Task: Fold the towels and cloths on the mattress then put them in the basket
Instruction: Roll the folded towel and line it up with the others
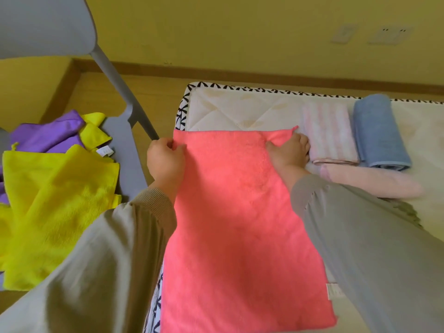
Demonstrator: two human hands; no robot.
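Closest to the camera I saw both sleeves: the left sleeve [96,260] low on the left and the right sleeve [372,248] crossing from the right. Between them lay the coral towel [240,224], spread flat along the left part of the mattress [228,111], with its near end at the bottom of the view and a white tag [332,290] at its right edge.

At the towel's far end, the left hand [165,162] had its fingers curled and pinched the far left corner, right at the mattress's patterned border. The right hand [289,152] was curled down on the far right corner, clamped on the bunched fabric there.

Left of the mattress, a grey chair [125,145] carried a loose heap of yellow cloths [55,200] with a purple cloth [48,133] behind them.

Just right of the right hand, three folded pieces sat on the mattress: a pale pink towel [370,183] nearest, then a striped towel [329,133] and a blue towel [379,133] side by side behind it, the three touching.

Beyond the mattress ran a wooden floor [156,92] and a yellow wall [240,32].
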